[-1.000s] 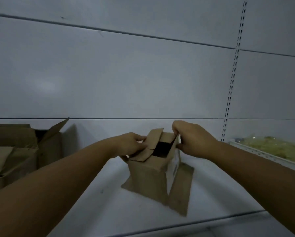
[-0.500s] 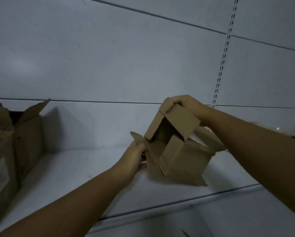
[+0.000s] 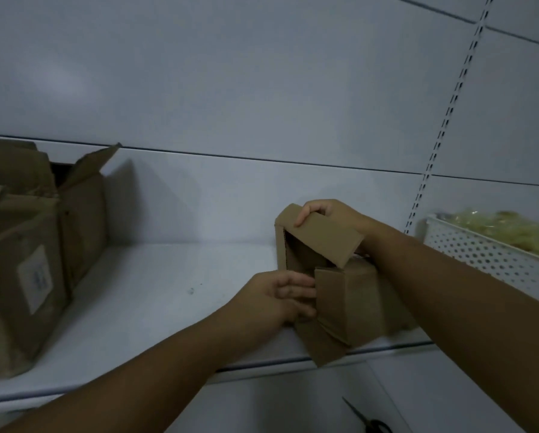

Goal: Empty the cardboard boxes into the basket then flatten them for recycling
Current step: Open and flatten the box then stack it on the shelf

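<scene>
on the white shelf (image 3: 155,295) the small box (image 3: 349,304) lies tipped near the front edge; the right hand (image 3: 330,217) pinches its top flap, the left hand (image 3: 277,300) presses flat against a side flap, likely bracing it for flattening; the basket (image 3: 486,254) waits beside it.

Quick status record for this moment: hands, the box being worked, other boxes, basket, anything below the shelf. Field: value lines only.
left hand: pressing on the small box's side flap
right hand: gripping the small box's top flap
small box: on the shelf, flaps open, tipped on its side, not yet flat; inside looks dark
shelf: white, box near its front edge
larger boxes: far left on the shelf, one with a flap up
basket: white, perforated, far right, yellowish contents
scissors: below the shelf, partly visible
</scene>
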A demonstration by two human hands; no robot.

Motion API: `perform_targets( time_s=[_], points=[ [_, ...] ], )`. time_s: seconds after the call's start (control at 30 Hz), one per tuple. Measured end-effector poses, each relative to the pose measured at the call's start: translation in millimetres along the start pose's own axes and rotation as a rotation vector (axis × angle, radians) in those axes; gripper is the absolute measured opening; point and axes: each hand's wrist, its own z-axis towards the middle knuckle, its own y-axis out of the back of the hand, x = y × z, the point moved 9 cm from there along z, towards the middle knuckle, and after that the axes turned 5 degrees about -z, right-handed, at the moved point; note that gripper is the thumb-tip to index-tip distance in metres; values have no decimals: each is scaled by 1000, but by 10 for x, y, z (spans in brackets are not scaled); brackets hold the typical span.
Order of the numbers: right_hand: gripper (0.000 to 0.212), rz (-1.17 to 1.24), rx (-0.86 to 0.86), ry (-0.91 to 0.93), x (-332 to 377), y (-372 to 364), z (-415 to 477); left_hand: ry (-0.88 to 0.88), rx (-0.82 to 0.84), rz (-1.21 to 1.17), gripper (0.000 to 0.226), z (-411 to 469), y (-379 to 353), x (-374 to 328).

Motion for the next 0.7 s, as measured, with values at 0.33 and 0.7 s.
perform_targets(
  time_s=[0.33, 0.7],
  points=[
    [16, -48, 21, -11, 7, -132, 298, 196, -50, -221, 62, 146, -111, -28],
    [78, -541, 140, -299, -344, -158, 262, 122, -396, 9, 23, 143, 818, -236]
  ],
)
